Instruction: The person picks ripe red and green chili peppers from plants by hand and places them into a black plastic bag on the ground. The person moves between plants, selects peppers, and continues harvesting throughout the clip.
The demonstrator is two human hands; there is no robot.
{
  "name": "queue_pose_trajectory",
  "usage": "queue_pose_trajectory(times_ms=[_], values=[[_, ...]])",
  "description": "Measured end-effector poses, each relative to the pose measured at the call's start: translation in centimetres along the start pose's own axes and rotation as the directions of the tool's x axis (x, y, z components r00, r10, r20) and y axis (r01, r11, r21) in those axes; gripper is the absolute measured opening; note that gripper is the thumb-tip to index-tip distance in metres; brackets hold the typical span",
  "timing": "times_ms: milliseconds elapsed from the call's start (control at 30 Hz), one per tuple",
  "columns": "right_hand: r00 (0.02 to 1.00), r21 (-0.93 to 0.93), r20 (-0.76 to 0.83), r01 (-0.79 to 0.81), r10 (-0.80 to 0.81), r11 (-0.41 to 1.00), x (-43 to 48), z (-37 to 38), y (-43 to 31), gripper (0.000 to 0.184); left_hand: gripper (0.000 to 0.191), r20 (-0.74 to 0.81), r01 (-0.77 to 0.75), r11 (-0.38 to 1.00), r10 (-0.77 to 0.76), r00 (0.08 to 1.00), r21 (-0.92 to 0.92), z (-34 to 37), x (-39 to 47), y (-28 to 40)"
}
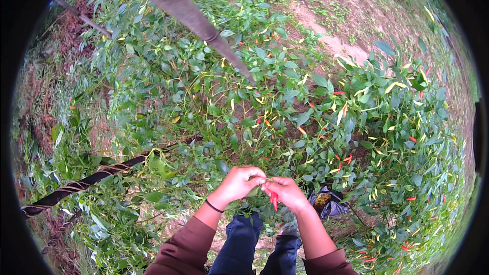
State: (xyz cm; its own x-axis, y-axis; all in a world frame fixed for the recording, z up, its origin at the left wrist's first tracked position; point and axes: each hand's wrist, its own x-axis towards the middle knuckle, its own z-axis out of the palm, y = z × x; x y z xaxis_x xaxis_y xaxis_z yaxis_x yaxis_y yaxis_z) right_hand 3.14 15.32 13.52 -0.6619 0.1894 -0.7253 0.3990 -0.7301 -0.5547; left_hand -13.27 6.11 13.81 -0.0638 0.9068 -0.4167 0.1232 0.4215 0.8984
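Note:
In front of my thighs my two hands meet, fingertips nearly touching. My right hand [284, 193] is closed on several red chili peppers [274, 200], which hang below its fingers. My left hand [242, 183], with a dark band at the wrist, pinches at the green stem end beside the right fingertips; exactly what lies between its thumb and finger is too small to tell. Around and beyond the hands stand chili plants [355, 122] bearing red, orange and pale yellow-green peppers. A dark plastic bag [332, 204] sits open on the ground right of my right hand, with yellow-orange contents.
A thick wooden pole [191, 15] slants in from the top left. At the left, a dark stake [86, 181] wrapped in dry vine leans over the leaves. Another thin stick [82, 17] stands at the upper left. Bare soil [344, 47] shows at the upper right.

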Motion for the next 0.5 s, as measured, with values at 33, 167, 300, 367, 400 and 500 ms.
queue_pose_trajectory(times_ms=[33, 167, 300, 367, 400, 500], values=[[1.000, -0.044, -0.008, 0.010, -0.010, 0.999, -0.1, -0.4, 0.3, 0.018, 0.013, 0.033, -0.007, 0.994, 0.003, 0.999, 0.105, 0.0, 0.3, -0.3], [0.997, -0.064, -0.075, 0.013, -0.018, 0.998, -0.1, -1.7, 1.6, 0.017, 0.009, 0.229, -0.249, 0.856, 0.158, 0.961, 0.453, 0.2, 2.4, 0.0], [0.991, -0.230, -0.010, -0.134, 0.136, 0.964, 0.0, -3.1, 2.4, 0.017, 0.019, 0.587, -0.305, 0.776, -0.102, 0.803, 0.552, 0.4, 4.8, 0.1], [0.986, -0.156, 0.043, -0.151, 0.159, 0.976, 0.2, -3.5, 3.1, 0.017, 0.017, 0.663, -0.315, 0.731, -0.245, 0.708, 0.606, 0.8, 6.3, 0.8], [0.990, -0.108, 0.044, -0.129, 0.135, 0.986, 0.7, -3.9, 4.2, 0.017, 0.016, 0.703, -0.375, 0.680, -0.294, 0.647, 0.630, 1.1, 7.3, 2.1], [0.986, 0.056, -0.061, -0.149, 0.152, 0.987, -0.1, -4.4, 2.6, 0.014, 0.009, 0.643, -0.486, 0.421, -0.478, 0.598, 0.766, 1.3, 8.4, 1.9]])
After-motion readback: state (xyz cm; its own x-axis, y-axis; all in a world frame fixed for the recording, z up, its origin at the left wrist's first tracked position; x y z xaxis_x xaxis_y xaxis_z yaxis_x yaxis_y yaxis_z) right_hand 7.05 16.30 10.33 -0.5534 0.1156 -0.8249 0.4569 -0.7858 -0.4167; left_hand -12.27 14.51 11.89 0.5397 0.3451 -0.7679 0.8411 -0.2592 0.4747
